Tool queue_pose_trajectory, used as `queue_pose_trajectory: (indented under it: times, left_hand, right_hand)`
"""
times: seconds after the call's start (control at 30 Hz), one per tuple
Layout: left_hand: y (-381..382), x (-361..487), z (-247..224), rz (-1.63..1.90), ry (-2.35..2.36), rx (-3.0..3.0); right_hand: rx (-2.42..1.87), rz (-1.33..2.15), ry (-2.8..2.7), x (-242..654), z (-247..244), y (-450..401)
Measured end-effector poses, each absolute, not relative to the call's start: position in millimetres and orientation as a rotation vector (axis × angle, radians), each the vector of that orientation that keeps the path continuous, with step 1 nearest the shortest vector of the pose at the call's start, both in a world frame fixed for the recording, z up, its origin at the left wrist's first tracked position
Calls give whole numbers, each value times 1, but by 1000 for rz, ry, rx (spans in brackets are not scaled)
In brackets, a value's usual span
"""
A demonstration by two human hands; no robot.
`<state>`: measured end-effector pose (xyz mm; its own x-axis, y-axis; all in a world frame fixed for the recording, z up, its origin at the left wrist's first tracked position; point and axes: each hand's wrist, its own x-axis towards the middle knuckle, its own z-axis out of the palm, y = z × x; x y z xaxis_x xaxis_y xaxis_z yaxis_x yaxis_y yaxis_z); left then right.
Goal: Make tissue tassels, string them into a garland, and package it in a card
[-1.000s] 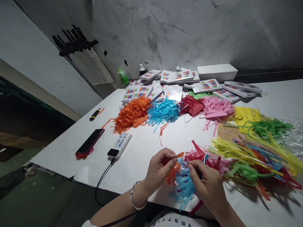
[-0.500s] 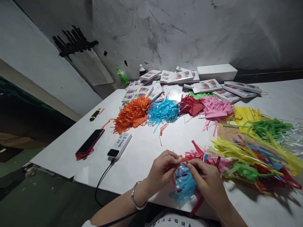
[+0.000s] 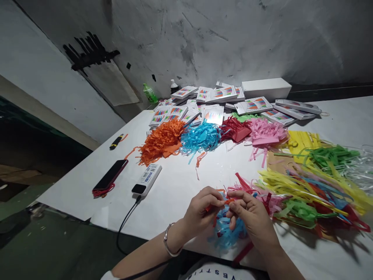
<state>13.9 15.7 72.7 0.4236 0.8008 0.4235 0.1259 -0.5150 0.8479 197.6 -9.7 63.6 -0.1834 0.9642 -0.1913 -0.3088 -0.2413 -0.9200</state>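
Near the table's front edge, my left hand (image 3: 207,205) pinches a thin orange paper strip (image 3: 227,202), with a bracelet on that wrist. My right hand (image 3: 251,214) meets it from the other side, thumb and fingers closed on the same strip. Under both hands lies a tangle of light blue paper fringe (image 3: 229,233), partly hidden by the fingers. Red and pink tissue fringe (image 3: 272,202) lies just behind and right of my right hand. A dark red strip (image 3: 242,254) hangs toward the front edge.
Orange (image 3: 163,142), blue (image 3: 201,137), red (image 3: 236,130) and pink fringe bundles (image 3: 267,133) line the table before stacked printed packs (image 3: 221,94). Mixed tassels (image 3: 309,188) lie right. A phone (image 3: 110,174) and a white cabled device (image 3: 147,179) lie left.
My right hand has turned and its fingers have shifted up around the orange strip. My left hand stays almost in place, still pinching.
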Motion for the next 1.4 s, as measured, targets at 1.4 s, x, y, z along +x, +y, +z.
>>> queue_pose_trajectory:
  times: [1.4]
  left_hand:
    - [62,5,108,1253,733,1024]
  right_hand:
    - [-978,640,-1983,179,96,50]
